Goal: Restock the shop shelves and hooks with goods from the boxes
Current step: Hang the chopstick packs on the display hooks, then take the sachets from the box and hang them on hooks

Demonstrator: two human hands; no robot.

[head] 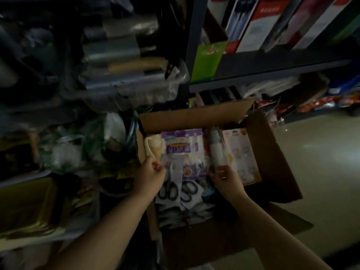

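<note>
An open cardboard box (pixel 272 152) sits on the floor, filled with packaged goods. A purple packet (pixel 181 149) lies in its middle, carded scissors (pixel 169 188) below it, a white tube-like pack (pixel 217 147) and a pink printed pack (pixel 240 154) to the right. My left hand (pixel 152 174) is curled over the box's left side and pinches the edge of a clear-wrapped pack by the scissors. My right hand (pixel 227 178) grips the lower end of the white tube-like pack. The scene is dim and blurred.
A dark metal shelf (pixel 272 65) above the box carries upright boxed goods (pixel 259 22) and a green carton (pixel 206 61). Crowded bagged goods (pixel 64 149) fill the left side. Pale floor (pixel 321 162) lies to the right of the box.
</note>
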